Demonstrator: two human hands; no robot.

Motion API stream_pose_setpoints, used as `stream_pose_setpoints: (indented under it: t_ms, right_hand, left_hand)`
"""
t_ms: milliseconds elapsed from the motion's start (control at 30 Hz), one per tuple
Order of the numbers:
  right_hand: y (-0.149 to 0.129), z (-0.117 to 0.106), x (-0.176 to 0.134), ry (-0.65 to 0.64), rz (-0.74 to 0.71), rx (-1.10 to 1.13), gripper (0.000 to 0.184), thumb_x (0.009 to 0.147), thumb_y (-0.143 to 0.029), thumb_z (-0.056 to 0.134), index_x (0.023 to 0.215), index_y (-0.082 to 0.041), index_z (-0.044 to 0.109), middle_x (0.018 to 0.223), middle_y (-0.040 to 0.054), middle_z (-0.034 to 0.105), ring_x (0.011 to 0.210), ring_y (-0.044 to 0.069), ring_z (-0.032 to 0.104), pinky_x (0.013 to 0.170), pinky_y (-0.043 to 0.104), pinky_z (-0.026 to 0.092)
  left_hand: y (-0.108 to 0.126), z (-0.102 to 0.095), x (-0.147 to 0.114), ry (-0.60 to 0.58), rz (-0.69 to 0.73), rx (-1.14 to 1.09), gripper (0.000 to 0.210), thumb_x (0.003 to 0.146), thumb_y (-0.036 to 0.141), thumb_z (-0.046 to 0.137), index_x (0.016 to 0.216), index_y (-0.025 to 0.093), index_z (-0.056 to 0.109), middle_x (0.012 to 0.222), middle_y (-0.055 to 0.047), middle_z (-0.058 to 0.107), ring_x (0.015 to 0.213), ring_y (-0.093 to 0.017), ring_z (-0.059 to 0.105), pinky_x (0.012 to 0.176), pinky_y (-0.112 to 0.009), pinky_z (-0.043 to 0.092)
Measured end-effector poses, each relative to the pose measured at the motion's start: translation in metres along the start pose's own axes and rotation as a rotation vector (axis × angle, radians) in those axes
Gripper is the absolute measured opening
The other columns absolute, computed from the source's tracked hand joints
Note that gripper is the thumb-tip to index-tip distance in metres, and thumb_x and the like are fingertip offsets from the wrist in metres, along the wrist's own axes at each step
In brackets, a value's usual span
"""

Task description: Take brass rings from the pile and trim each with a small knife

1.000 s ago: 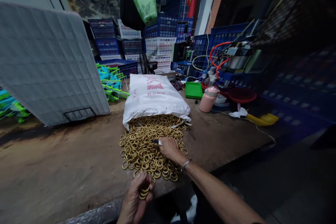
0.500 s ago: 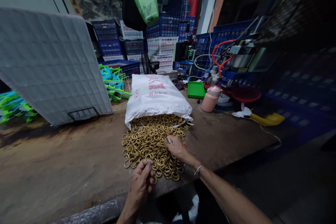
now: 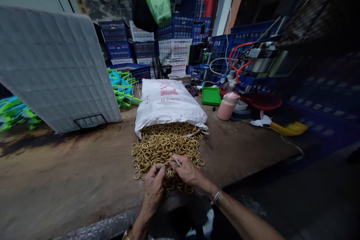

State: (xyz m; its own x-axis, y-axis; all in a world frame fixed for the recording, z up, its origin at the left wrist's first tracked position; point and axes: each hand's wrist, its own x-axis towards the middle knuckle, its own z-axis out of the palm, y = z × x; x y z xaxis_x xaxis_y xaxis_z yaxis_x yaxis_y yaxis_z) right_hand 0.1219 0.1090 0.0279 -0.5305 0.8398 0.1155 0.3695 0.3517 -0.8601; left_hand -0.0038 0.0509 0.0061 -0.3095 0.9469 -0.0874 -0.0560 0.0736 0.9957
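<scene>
A heap of brass-coloured rings (image 3: 157, 146) spills onto the table from the mouth of a white woven sack (image 3: 171, 107) with red print. Over the near left part of the heap, my left hand (image 3: 154, 185) is closed in a pinch; what it grips, if anything, is too small to make out. My right hand (image 3: 187, 172) is closed on a small silvery tool (image 3: 177, 162), most of it hidden by the fingers. The fingertips of both hands are close together just above the rings.
A grey padded panel (image 3: 59, 67) stands at the left, beside bright green and blue plastic pieces (image 3: 123, 88). To the right are a pink bottle (image 3: 226, 107), a green tray (image 3: 210, 96) and a yellow scoop (image 3: 289, 128). The table's front edge (image 3: 98, 228) is close by.
My right hand has come down and left toward my left hand. My left hand has risen slightly and moved right, so their fingertips are now close together.
</scene>
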Motion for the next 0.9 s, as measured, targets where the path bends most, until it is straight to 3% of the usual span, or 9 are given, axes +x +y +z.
stream_pose_setpoints:
  t_ms: [167,267,367,467,533,700,833,900]
  right_hand:
    - [-0.006,0.007,0.000,-0.024,0.082,0.015,0.028,0.080,-0.036,0.042,0.060,-0.017,0.046,0.052,-0.0064,0.033,0.050,0.007,0.029,0.046,0.020,0.022]
    - [-0.008,0.011,0.001,-0.016,0.124,0.011,0.028,0.079,-0.035,0.045,0.059,-0.016,0.046,0.051,-0.0069,0.031,0.050,0.007,0.029,0.046,0.020,0.021]
    - [-0.009,0.014,0.002,-0.022,0.170,0.037,0.027,0.078,-0.034,0.046,0.057,-0.016,0.046,0.050,-0.0072,0.031,0.050,0.007,0.028,0.046,0.019,0.021]
    - [-0.010,0.014,0.001,-0.023,0.177,0.069,0.029,0.078,-0.037,0.045,0.058,-0.016,0.046,0.050,-0.0070,0.033,0.050,0.007,0.029,0.046,0.019,0.022]
    - [-0.011,0.014,0.000,-0.031,0.172,0.091,0.030,0.079,-0.038,0.044,0.058,-0.016,0.046,0.050,-0.0066,0.035,0.049,0.007,0.030,0.045,0.019,0.022]
    - [-0.014,0.013,-0.003,-0.065,0.143,0.135,0.032,0.080,-0.040,0.043,0.060,-0.016,0.047,0.052,-0.0057,0.040,0.050,0.007,0.033,0.046,0.018,0.025]
    - [-0.012,0.014,-0.001,-0.063,0.132,0.174,0.033,0.083,-0.038,0.037,0.063,-0.016,0.049,0.055,-0.0041,0.045,0.050,0.007,0.036,0.048,0.019,0.028]
    - [-0.009,0.014,-0.001,-0.015,0.118,0.072,0.030,0.084,-0.033,0.036,0.063,-0.016,0.050,0.055,-0.0033,0.046,0.051,0.008,0.037,0.049,0.019,0.027]
  left_hand:
    - [-0.003,-0.007,-0.004,0.038,0.301,0.180,0.017,0.072,0.034,0.054,0.067,0.019,0.059,0.059,0.001,0.055,0.058,-0.014,0.050,0.058,-0.024,0.040]
    - [-0.003,-0.008,-0.006,0.020,0.360,0.198,0.015,0.072,0.032,0.055,0.069,0.019,0.061,0.064,-0.001,0.060,0.064,-0.016,0.053,0.063,-0.026,0.041]
    - [-0.002,-0.008,-0.008,-0.007,0.189,0.081,0.019,0.071,0.037,0.056,0.070,0.018,0.059,0.058,0.001,0.056,0.053,-0.012,0.050,0.052,-0.022,0.039]
    - [0.001,-0.007,-0.010,-0.079,-0.102,-0.124,0.025,0.070,0.043,0.057,0.075,0.018,0.054,0.046,0.007,0.046,0.035,-0.005,0.033,0.036,-0.017,0.026]
    - [0.003,-0.007,-0.012,-0.138,-0.198,-0.245,0.027,0.069,0.043,0.058,0.076,0.018,0.051,0.046,0.008,0.045,0.032,-0.003,0.029,0.034,-0.016,0.021]
    - [0.006,-0.008,-0.019,-0.286,-0.216,-0.353,0.025,0.074,0.041,0.054,0.068,0.017,0.048,0.050,0.007,0.044,0.035,-0.002,0.030,0.035,-0.014,0.021]
    - [0.005,-0.007,-0.019,-0.222,-0.208,-0.349,0.025,0.073,0.042,0.056,0.071,0.018,0.048,0.055,0.007,0.049,0.036,-0.002,0.033,0.034,-0.014,0.020]
    - [0.004,-0.006,-0.017,-0.171,-0.205,-0.346,0.028,0.069,0.045,0.058,0.070,0.019,0.047,0.053,0.007,0.049,0.034,-0.002,0.032,0.032,-0.014,0.019]
